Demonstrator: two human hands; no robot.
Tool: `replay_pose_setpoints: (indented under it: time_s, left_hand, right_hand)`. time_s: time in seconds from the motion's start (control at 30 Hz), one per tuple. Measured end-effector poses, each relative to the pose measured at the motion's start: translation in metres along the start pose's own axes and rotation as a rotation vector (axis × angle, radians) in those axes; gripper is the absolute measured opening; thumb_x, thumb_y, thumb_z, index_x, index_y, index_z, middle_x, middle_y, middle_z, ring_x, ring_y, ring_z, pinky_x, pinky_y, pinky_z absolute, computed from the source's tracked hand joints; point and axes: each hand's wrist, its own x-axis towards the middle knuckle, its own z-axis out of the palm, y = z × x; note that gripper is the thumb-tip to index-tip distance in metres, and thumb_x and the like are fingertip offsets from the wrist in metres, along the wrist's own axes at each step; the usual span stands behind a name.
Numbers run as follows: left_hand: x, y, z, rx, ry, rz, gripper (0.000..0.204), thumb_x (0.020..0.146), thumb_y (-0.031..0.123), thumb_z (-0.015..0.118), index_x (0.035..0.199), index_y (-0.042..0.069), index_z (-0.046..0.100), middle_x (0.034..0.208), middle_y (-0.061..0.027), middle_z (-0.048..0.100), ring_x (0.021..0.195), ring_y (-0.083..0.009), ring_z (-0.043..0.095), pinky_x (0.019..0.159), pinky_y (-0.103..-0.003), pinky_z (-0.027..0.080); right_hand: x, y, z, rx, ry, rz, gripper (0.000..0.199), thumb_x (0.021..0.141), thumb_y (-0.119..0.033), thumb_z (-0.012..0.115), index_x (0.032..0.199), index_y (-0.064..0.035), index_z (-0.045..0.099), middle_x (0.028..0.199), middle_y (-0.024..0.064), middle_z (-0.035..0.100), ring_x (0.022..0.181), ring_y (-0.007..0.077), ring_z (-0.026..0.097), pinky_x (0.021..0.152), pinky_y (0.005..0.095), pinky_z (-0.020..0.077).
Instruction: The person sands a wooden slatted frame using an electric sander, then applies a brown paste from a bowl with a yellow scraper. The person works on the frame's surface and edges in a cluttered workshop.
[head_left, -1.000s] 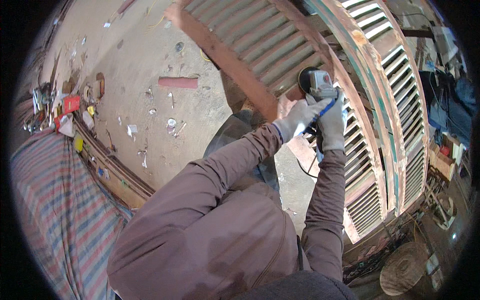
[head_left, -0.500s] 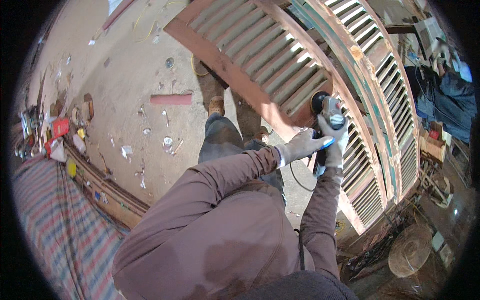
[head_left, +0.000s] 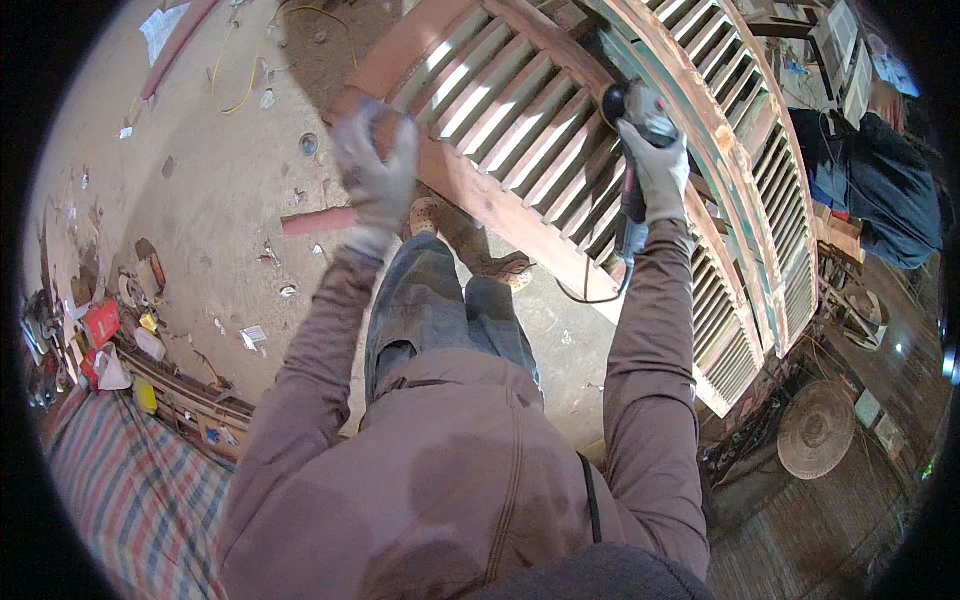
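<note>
My right hand [head_left: 660, 170], in a grey glove, grips an angle grinder [head_left: 630, 150] whose head rests against the slats of a large wooden louvred shutter [head_left: 520, 130] leaning over the floor. The grinder's black cord [head_left: 590, 295] hangs below it. My left hand [head_left: 375, 175], also gloved, is raised in the air near the shutter's lower left frame, fingers spread, holding nothing. My legs and sandalled feet [head_left: 500, 265] stand below the shutter.
A second, green-painted louvred shutter [head_left: 760, 200] stands to the right. A red wooden strip [head_left: 315, 222] lies on the dusty concrete floor [head_left: 220, 200]. Clutter and small containers [head_left: 100, 340] line the left edge by a striped cloth [head_left: 130, 490]. Another person [head_left: 880, 180] crouches at the far right.
My left hand has let go of the grinder and swung out to the left, open. My right hand alone now holds the grinder, higher on the slats.
</note>
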Motion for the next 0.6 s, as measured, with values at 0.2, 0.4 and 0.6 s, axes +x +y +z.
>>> replay_pose_setpoints:
  time_s: [0.2, 0.4, 0.6]
  left_hand:
    - [0.07, -0.12, 0.033, 0.321, -0.13, -0.414, 0.056, 0.1, 0.054, 0.054, 0.118, 0.003, 0.068, 0.122, -0.0238, 0.068, 0.114, -0.0457, 0.063, 0.094, -0.052, 0.048]
    - [0.081, -0.102, 0.035, 0.396, -0.377, -0.631, 0.063, 0.102, 0.065, 0.037, 0.111, 0.015, 0.074, 0.108, -0.0195, 0.074, 0.1, -0.0446, 0.069, 0.082, -0.053, 0.053]
    - [0.082, -0.095, 0.037, 0.442, -0.366, -0.635, 0.063, 0.102, 0.066, 0.037, 0.113, 0.017, 0.074, 0.106, -0.017, 0.075, 0.099, -0.0441, 0.07, 0.081, -0.053, 0.052]
  right_hand:
    - [-0.006, -0.016, 0.002, -0.027, -0.045, 0.108, 0.087, 0.066, -0.053, 0.092, 0.126, 0.0022, 0.062, 0.119, 0.0194, 0.072, 0.107, 0.0291, 0.07, 0.096, 0.0375, 0.0523]
    - [-0.023, 0.091, -0.035, 0.0, 0.134, 0.241, 0.087, 0.064, -0.055, 0.092, 0.124, 0.0013, 0.063, 0.114, 0.0175, 0.072, 0.104, 0.0282, 0.07, 0.095, 0.0373, 0.0525]
    - [-0.038, 0.148, -0.055, 0.169, 0.131, 0.392, 0.08, 0.068, -0.046, 0.095, 0.124, 0.0007, 0.064, 0.116, 0.0134, 0.072, 0.104, 0.021, 0.068, 0.095, 0.0344, 0.0522]
